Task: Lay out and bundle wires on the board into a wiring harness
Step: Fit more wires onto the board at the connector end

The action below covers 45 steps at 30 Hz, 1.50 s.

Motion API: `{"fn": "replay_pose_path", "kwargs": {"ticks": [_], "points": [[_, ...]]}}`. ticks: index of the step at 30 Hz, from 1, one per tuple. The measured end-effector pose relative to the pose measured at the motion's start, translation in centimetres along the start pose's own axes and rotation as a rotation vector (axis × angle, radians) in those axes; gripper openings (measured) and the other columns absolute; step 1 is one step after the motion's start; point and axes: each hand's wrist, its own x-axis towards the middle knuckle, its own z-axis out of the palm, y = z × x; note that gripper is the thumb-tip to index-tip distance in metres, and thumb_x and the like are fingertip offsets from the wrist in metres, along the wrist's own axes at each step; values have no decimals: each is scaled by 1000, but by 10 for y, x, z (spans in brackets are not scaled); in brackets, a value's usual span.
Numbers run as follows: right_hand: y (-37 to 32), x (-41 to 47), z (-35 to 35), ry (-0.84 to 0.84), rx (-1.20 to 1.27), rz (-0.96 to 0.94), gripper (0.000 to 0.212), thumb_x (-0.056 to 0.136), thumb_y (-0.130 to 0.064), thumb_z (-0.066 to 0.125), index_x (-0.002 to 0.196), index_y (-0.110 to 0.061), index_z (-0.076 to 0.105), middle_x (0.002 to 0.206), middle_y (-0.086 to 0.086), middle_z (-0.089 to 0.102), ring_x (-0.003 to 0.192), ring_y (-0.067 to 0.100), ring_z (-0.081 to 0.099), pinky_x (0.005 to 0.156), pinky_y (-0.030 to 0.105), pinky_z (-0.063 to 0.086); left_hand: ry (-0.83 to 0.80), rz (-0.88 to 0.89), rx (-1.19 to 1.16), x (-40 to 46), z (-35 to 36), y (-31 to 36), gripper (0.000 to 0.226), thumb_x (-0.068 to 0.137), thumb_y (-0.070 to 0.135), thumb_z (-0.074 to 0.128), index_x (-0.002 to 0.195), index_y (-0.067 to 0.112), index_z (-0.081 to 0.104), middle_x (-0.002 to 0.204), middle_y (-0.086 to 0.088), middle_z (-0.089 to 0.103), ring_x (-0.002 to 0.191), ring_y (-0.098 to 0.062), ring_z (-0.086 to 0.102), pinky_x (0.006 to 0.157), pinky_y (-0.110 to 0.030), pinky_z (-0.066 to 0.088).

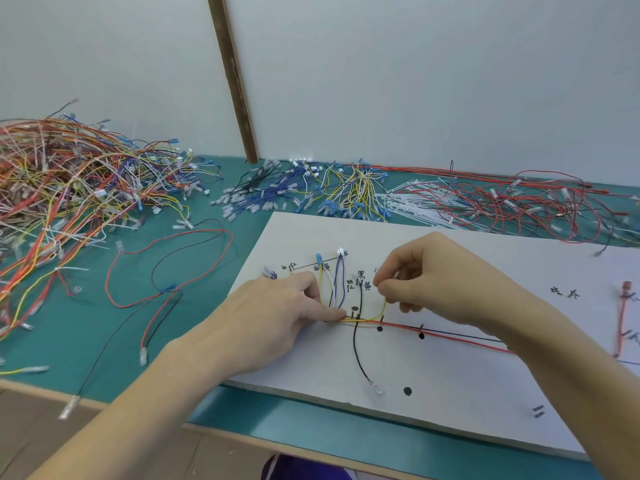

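On the white board [450, 393], the bundled wires [356, 319] were pressed flat under the straightened fingers of the left hand [277, 320]. Just right of it, a yellow wire [379, 311] was pinched in the grip of the right hand [440, 275]. Farther back on the green worktop [207, 271], loose wire piles [69, 174] were spread.

The left hand [273, 317] lay palm down, forefinger pointing toward 3 o'clock; the right hand [440, 278] hovered, fingertips [381, 287] pinched.
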Motion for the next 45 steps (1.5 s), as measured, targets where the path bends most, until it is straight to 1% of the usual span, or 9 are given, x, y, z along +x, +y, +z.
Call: {"fn": "replay_pose_path", "kwargs": {"ticks": [6, 11, 18, 22, 27, 33, 37, 41, 45], "points": [[3, 11, 2, 54, -155, -53, 15, 85, -14, 70, 77, -26, 73, 60, -6, 71, 55, 10, 68, 53, 23, 55, -20, -17, 0, 2, 0, 0, 50, 104, 28, 43, 134, 67, 49, 111, 17, 49, 83, -17, 57, 77, -42, 50], [1, 30, 14, 85, -122, -104, 13, 84, -13, 73, 89, -25, 72, 63, -11, 71, 54, 0, 63, 48, 10, 40, -34, -18, 30, 1, 2, 1, 51, 105, 28, 40, 137, 68, 44, 115, 16, 46, 86, -21, 58, 78, -43, 51], [5, 42, 21, 86, 46, -40, 9, 81, -15, 83, 85, -18, 76, 67, 4, 75, 63, 19, 72, 69, 38, 61, -30, -28, -30, 1, 2, -1, 48, 107, 31, 40, 134, 70, 47, 114, 17, 46, 89, -17, 57, 80, -41, 50], [0, 53, 24, 80, -45, 11, 8, 80, -16, 84, 79, -19, 77, 60, 0, 73, 53, 11, 68, 56, 26, 52, -46, -29, -31, 1, 2, -2, 49, 106, 29, 40, 133, 69, 49, 113, 19, 46, 89, -17, 57, 81, -42, 50], [-12, 70, 12, -80, -163, 169, 6, 84, -19, 80, 79, -22, 81, 59, -6, 72, 45, 3, 60, 47, 17, 39, -49, -10, -46, 2, 1, -1, 49, 106, 27, 43, 132, 66, 53, 112, 18, 48, 90, -16, 57, 83, -41, 49], [-8, 68, 15, -55, -223, 130, 10, 85, -20, 79, 75, -23, 78, 60, -5, 70, 41, 1, 55, 48, 16, 40, -55, -5, -52, 2, -1, -1, 50, 106, 27, 41, 132, 69, 51, 112, 19, 46, 91, -16, 56, 84, -41, 49], [4, 60, 20, 40, -140, 159, 13, 84, -19, 80, 71, -20, 78, 60, -7, 69, 57, 9, 61, 59, 23, 49, -45, 4, -58, 2, 0, -1, 48, 107, 28, 41, 133, 67, 52, 110, 19, 46, 92, -15, 57, 83, -40, 49], [3, 61, 31, 119, -307, 118, 26, 82, -16, 77, 61, -28, 69, 73, -9, 70, 80, 17, 68, 72, 31, 56, -43, 15, -54, 2, 1, -2, 45, 107, 29, 43, 133, 64, 54, 110, 19, 46, 92, -14, 56, 83, -39, 49], [5, 60, 34, 128, -302, 92, 21, 80, -16, 78, 65, -27, 68, 80, -8, 71, 87, 21, 68, 80, 38, 58, -21, 33, -56, 3, 1, -4, 47, 106, 25, 44, 132, 62, 56, 108, 17, 48, 88, -9, 51, 83, -37, 48]]}}
